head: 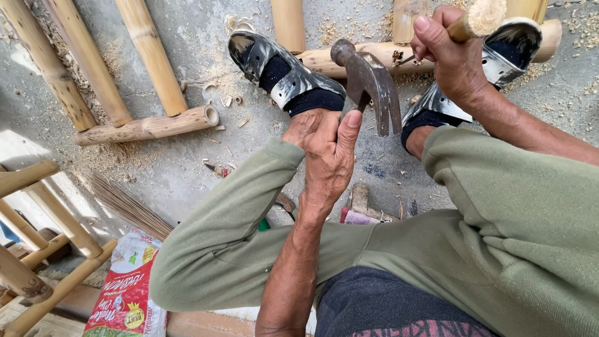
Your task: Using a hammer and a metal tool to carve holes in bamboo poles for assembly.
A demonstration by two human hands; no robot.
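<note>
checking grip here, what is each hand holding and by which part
The left hand grips a claw hammer on the handle just under the head. The right hand holds a round wooden piece near its end.

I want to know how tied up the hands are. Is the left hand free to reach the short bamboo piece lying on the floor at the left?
Probably not at once. The left hand grips the claw hammer, though nothing blocks the way to the short bamboo piece.
</note>
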